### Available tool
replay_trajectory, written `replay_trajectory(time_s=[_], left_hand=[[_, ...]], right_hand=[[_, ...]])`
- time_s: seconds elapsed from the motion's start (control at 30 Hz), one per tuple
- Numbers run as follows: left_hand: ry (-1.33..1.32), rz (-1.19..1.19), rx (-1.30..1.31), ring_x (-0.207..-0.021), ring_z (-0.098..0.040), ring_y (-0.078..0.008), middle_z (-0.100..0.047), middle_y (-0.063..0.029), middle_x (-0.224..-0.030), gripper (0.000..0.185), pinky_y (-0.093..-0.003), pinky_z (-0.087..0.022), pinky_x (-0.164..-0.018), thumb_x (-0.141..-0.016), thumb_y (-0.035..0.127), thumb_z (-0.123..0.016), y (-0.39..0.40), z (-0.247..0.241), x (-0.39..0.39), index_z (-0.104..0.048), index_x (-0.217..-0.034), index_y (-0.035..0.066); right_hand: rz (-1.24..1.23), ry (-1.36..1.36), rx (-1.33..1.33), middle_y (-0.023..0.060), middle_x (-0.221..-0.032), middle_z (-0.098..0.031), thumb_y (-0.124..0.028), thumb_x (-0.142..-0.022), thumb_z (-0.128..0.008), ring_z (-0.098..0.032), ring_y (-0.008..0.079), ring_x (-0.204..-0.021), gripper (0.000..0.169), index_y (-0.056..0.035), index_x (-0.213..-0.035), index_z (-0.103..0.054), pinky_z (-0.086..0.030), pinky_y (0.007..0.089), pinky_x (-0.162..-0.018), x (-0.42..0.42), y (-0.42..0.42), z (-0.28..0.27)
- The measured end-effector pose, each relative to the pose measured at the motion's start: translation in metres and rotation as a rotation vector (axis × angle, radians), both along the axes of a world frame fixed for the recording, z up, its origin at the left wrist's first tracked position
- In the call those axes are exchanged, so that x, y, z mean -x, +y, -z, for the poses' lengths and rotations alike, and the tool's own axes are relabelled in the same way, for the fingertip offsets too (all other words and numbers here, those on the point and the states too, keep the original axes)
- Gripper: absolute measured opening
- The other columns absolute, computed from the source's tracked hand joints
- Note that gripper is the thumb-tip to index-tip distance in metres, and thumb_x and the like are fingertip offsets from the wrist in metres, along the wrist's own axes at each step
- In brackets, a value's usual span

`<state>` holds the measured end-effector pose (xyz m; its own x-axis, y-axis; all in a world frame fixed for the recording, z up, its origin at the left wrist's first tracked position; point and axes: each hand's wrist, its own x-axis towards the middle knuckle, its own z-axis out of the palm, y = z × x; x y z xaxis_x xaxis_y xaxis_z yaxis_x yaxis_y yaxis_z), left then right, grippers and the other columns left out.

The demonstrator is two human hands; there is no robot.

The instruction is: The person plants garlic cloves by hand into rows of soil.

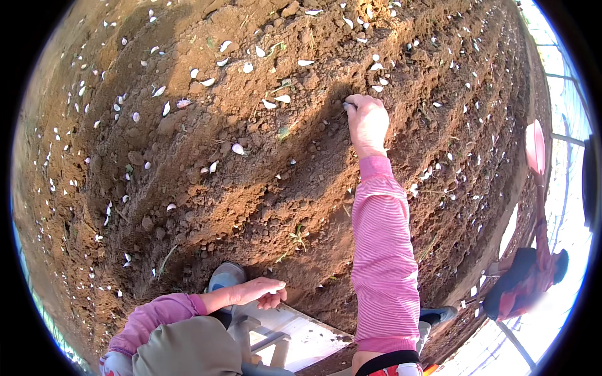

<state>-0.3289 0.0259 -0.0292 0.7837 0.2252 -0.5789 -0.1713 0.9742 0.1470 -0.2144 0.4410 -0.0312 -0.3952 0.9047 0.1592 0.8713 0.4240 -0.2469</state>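
Brown soil [291,188] fills the view, dotted with pale garlic cloves [248,67]. My right hand [368,121], in a pink ribbed sleeve, reaches out with thumb and fingers pinched at the soil; whether a clove is between the fingertips is hidden. Several cloves [377,66] lie just beyond it. My left hand [263,290] is held low over my knee and shoe, fingers curled, with a small whitish thing [273,292] showing at the fingers, likely a clove.
A low stool [268,338] and a pale board [310,336] are below me, beside my shoes [226,276]. At the right a person [526,282] bends near the bed's edge, a pink object [535,148] above. Greenhouse-like framing [562,84] stands behind.
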Motion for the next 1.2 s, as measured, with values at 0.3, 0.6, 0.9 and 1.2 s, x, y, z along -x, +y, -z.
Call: replay_trajectory(time_s=[0.3, 0.6, 0.9, 1.2], left_hand=[[0.002, 0.027, 0.013, -0.062, -0.056, -0.0099, -0.061, -0.0029, -0.076, 0.048, -0.0241, -0.043, -0.053, -0.106, 0.043, -0.039, 0.003, 0.004, -0.004, -0.062, -0.105, 0.001], [-0.014, 0.031, 0.018, -0.062, -0.053, -0.0096, -0.059, -0.0017, -0.075, 0.049, -0.0243, -0.042, -0.053, -0.106, 0.043, -0.036, 0.001, 0.002, -0.001, -0.062, -0.100, 0.003], [-0.031, 0.031, 0.013, -0.062, -0.052, -0.0093, -0.057, -0.0006, -0.074, 0.050, -0.0243, -0.042, -0.054, -0.107, 0.043, -0.034, 0.003, 0.003, 0.002, -0.063, -0.099, 0.003], [-0.071, 0.006, 0.064, -0.064, -0.052, -0.0113, -0.058, -0.0024, -0.078, 0.048, -0.0259, -0.042, -0.055, -0.107, 0.043, -0.035, -0.003, 0.012, 0.000, -0.061, -0.104, 0.002]], right_hand=[[-0.067, -0.363, -0.129, 0.0053, -0.083, -0.065, -0.013, -0.079, -0.067, -0.060, 0.0242, -0.091, 0.003, -0.0112, -0.079, -0.069, -0.045, 0.0403, -0.083, 0.010, -0.003, 0.023], [0.103, -0.285, -0.135, 0.0072, -0.098, -0.066, -0.017, -0.090, -0.068, -0.062, 0.0218, -0.091, 0.009, -0.0111, -0.095, -0.071, -0.050, 0.0387, -0.080, -0.026, 0.057, -0.020], [0.017, -0.235, 0.024, 0.0069, -0.086, -0.069, -0.024, -0.092, -0.068, -0.063, 0.0197, -0.084, 0.015, -0.0093, -0.094, -0.071, -0.051, 0.0378, -0.081, -0.033, 0.064, -0.018], [0.017, -0.401, 0.047, 0.0095, -0.089, -0.072, -0.029, -0.086, -0.072, -0.069, 0.0289, -0.089, 0.020, -0.0095, -0.089, -0.072, -0.055, 0.0403, -0.082, -0.014, 0.082, 0.013]])
